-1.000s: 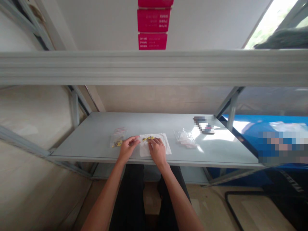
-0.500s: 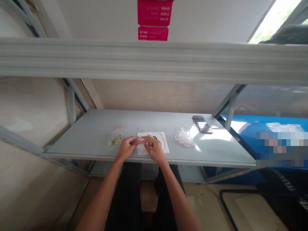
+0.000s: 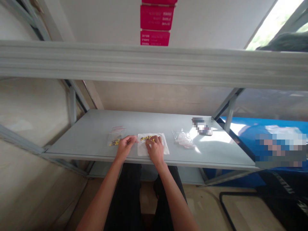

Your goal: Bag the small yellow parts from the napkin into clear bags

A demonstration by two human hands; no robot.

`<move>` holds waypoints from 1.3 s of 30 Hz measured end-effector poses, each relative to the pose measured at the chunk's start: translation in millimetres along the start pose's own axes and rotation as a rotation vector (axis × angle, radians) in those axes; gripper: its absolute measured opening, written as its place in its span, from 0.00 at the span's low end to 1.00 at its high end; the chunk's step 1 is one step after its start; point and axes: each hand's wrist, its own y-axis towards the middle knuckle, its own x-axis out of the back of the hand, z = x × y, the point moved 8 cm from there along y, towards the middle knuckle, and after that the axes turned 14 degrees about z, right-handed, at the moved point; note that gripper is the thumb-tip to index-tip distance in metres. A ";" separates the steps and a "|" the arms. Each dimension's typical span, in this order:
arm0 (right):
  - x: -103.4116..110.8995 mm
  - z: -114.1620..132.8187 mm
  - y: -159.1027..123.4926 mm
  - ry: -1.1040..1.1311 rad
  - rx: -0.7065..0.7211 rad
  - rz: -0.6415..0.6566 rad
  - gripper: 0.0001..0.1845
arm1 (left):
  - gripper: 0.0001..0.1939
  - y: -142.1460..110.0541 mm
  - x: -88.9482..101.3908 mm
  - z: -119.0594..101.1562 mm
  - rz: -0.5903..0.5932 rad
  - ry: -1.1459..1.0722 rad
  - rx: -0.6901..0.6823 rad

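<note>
Several small yellow-and-black pieces (image 3: 146, 138) lie on a creased white sheet (image 3: 143, 150), at the near middle of the grey table. My right hand (image 3: 156, 149) is over the sheet, its bent thumb and fingers drawn together at the pieces; the fingertips partly hide what they pinch. To the left of the sheet, my left hand (image 3: 125, 147) is closed, with what looks like a small clear plastic bag (image 3: 136, 140) between thumb and fingers. A clear zip bag (image 3: 113, 139) holding more yellow-and-black pieces lies just beyond and left of that hand.
Right of the sheet lies a pile of clear zip bags (image 3: 184, 139). A blurred-out object (image 3: 202, 126) is near the back right corner. A thick shelf beam (image 3: 154, 65) crosses above the table, with pink boxes (image 3: 156, 19) behind it. A blue surface (image 3: 240, 128) adjoins at right.
My hands met over the left part of the sheet half a second ago. Now they are apart again: the right has gone back to the yellow-and-black pieces, the left stays left of the sheet.
</note>
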 end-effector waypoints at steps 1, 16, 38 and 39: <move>-0.4 1.2 0.1 -0.003 0.012 0.011 0.10 | 0.23 0.0 -1.1 -1.9 0.010 0.006 -0.008; -1.1 -3.8 -0.7 0.149 0.031 0.030 0.14 | 0.20 3.7 -12.9 -5.2 0.136 0.231 -0.051; -7.5 4.2 2.1 0.592 0.138 0.194 0.12 | 0.18 3.0 -27.1 -13.4 0.289 0.202 -0.063; -7.2 6.4 1.5 0.580 0.149 0.206 0.12 | 0.18 3.3 -25.8 -12.9 0.274 0.187 -0.060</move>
